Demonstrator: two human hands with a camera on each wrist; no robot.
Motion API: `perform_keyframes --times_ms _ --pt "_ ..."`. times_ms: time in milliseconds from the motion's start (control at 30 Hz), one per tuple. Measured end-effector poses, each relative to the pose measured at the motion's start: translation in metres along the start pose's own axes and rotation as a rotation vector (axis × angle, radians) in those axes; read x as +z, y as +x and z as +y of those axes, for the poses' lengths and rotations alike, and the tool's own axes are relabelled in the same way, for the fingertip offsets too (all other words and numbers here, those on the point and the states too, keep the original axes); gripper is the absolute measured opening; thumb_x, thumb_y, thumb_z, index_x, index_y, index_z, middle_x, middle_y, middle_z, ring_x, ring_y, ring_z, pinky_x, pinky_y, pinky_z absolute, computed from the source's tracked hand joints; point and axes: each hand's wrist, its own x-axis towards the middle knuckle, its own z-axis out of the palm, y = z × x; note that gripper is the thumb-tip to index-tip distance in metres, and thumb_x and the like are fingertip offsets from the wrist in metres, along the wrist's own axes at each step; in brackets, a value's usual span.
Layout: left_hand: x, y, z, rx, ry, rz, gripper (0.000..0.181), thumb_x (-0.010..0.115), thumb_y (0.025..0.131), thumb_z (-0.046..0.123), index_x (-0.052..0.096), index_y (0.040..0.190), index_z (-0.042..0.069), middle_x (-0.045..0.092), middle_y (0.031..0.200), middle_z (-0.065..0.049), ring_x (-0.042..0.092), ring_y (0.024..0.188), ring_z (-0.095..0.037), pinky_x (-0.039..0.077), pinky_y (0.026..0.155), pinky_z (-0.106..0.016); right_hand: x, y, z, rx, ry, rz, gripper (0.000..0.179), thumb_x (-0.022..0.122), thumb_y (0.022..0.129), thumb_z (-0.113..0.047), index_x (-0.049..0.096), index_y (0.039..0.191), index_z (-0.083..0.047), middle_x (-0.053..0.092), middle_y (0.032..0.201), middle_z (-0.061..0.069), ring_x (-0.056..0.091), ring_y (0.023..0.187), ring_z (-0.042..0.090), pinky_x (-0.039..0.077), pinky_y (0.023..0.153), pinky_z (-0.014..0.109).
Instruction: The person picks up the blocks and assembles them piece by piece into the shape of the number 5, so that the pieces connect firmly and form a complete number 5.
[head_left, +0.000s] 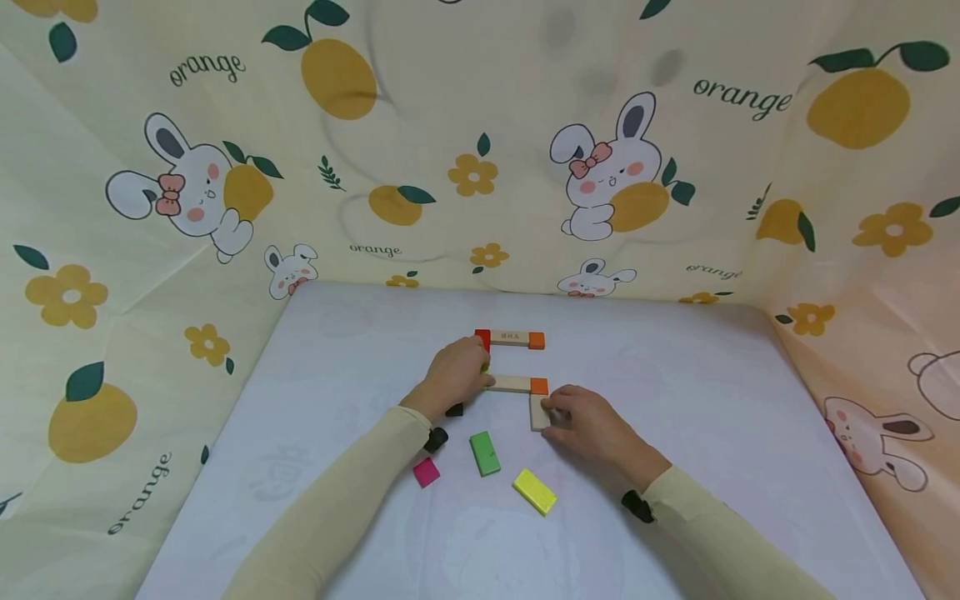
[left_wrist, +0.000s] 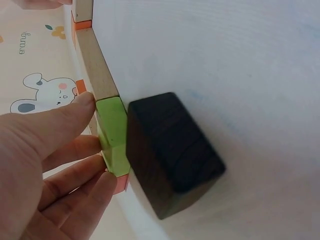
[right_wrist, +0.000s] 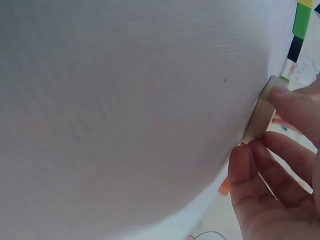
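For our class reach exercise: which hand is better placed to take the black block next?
Probably left: the black block lies close by the left hand, while the right hand is farther away, holding a wooden block.

Up behind the white tabletop (head_left: 750, 417) rises a cream sheet (head_left: 465, 58), and look, rabbits (head_left: 611, 177), yellow oranges (head_left: 339, 79), flowers (head_left: 67, 310) and looping "orange" lettering (head_left: 742, 96) scatter all across it!

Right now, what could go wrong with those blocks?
The right hand grips a wood block; a slight push might knock the orange block at its end out of line. The left hand holds the lime block, so a slip could open a gap in the row. The black block is close by and might get bumped.
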Motion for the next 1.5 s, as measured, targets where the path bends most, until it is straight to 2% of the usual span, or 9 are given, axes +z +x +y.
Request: perform_keyframes --times_ms 133,567,733,867,1000,1133,1500 --pt "0.001 0.0 0.0 0.004 0.012 -0.003 0.027 0.084 0.098 0.037 0.085 0.105 0.012 0.061 0.096 0.002 0.057 0.086 -0.014 0.053 0.079 -0.029 0.001 -0.001 -0.002 0.002 -0.031 0.005 0.048 0.095 0.086 -0.021 0.078 0.129 -0.006 0.071 0.129 0.008 0.067 0.117 0.026 0.058 0.1 0.043" --pt "0.001 0.001 0.001 -0.009 0.0 -0.008 0.027 0.085 0.097 0.036 0.084 0.106 0.011 0.062 0.097 0.001 0.057 0.086 -0.015 0.053 0.08 -0.03 0.002 -0.003 -0.002 -0.009 -0.013 0.033 0.048 0.095 0.086 -0.019 0.077 0.129 -0.007 0.071 0.123 0.002 0.065 0.105 0.018 0.059 0.092 0.037" --pt "0.001 0.001 0.0 0.0 -0.001 -0.005 0.027 0.085 0.097 0.036 0.084 0.108 0.011 0.062 0.098 0.001 0.057 0.087 -0.015 0.054 0.081 -0.03 -0.005 0.0 -0.003 0.015 0.048 0.061 0.049 0.094 0.088 -0.025 0.077 0.13 -0.01 0.068 0.127 0.002 0.065 0.105 0.019 0.06 0.09 0.039" --pt "0.0 -0.001 -0.001 -0.014 -0.004 -0.002 0.027 0.085 0.097 0.036 0.084 0.107 0.011 0.062 0.097 0.001 0.057 0.087 -0.015 0.053 0.08 -0.03 -0.013 0.015 0.0 0.02 0.12 0.114 0.05 0.09 0.092 -0.024 0.074 0.137 -0.008 0.066 0.136 0.006 0.067 0.11 0.025 0.06 0.091 0.043" --pt "-0.001 -0.002 -0.002 -0.028 -0.009 -0.008 0.027 0.085 0.097 0.036 0.084 0.106 0.01 0.061 0.097 0.001 0.057 0.086 -0.016 0.053 0.08 -0.03 -0.013 0.033 0.008 0.004 0.182 0.069 0.054 0.088 0.094 -0.02 0.071 0.143 -0.006 0.063 0.143 0.01 0.066 0.11 0.024 0.06 0.091 0.04" --pt "-0.001 -0.003 -0.001 -0.015 -0.027 -0.016 0.027 0.085 0.097 0.035 0.084 0.107 0.01 0.062 0.098 0.001 0.057 0.087 -0.016 0.054 0.08 -0.03 -0.009 0.041 0.015 0.024 0.215 -0.001 0.054 0.088 0.094 -0.02 0.071 0.143 -0.005 0.064 0.141 0.01 0.065 0.103 0.019 0.06 0.087 0.036" --pt "-0.002 0.0 0.001 -0.02 -0.032 -0.001 0.028 0.086 0.096 0.035 0.085 0.109 0.01 0.063 0.101 0.0 0.058 0.089 -0.015 0.054 0.082 -0.031 -0.006 0.045 0.015 0.035 0.158 -0.019 0.046 0.088 0.094 -0.021 0.075 0.135 -0.003 0.068 0.135 0.009 0.065 0.108 0.021 0.059 0.093 0.039"
